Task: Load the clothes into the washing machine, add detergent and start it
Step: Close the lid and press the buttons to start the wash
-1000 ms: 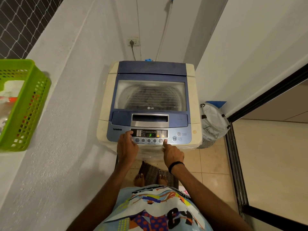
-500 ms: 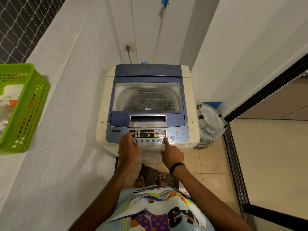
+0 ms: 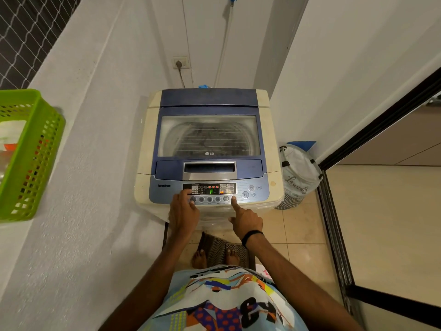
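Observation:
A cream and blue top-load washing machine [image 3: 143, 149] stands in front of me with its glass lid [image 3: 210, 137] closed; dark clothes show dimly through it. The control panel [image 3: 260, 199] is lit, and its display [image 3: 211, 191] shows a green "F". My left hand [image 3: 182, 213] rests on the left end of the panel, fingertips by the leftmost round button. With its other fingers curled, my right hand [image 3: 247, 218] points its index finger onto the rightmost button of the row. The start/pause button [image 3: 245, 194] lies just right of that fingertip.
A green plastic basket [image 3: 31, 158] sits on the white ledge at left. A white laundry bag [image 3: 298, 175] stands on the floor right of the machine. A dark sliding-door frame [image 3: 334, 235] runs along the right. A striped mat [image 3: 222, 249] lies under my feet.
The view has shifted slightly down and closer. Both hands stay on the panel; my right index finger remains at the right end of the button row.

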The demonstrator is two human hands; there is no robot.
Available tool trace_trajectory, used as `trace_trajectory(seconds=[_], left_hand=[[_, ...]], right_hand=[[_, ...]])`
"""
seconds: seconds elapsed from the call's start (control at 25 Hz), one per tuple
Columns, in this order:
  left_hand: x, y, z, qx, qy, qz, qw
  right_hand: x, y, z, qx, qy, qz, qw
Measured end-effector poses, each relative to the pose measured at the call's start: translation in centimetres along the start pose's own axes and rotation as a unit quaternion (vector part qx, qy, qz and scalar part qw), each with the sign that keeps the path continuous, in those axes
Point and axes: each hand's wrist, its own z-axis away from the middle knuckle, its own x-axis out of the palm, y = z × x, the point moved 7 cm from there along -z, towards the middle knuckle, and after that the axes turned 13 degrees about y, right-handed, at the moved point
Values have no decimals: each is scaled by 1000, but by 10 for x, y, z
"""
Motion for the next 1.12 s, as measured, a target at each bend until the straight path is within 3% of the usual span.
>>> trace_trajectory(seconds=[0.64, 1.12], left_hand=[[-4, 4, 2, 5, 8, 10, 1000], [-2, 1, -2, -6, 8, 2, 1000]], right_hand=[[-6, 0, 3, 8, 39, -45, 998], [2, -7, -10, 5, 3, 22, 1000]])
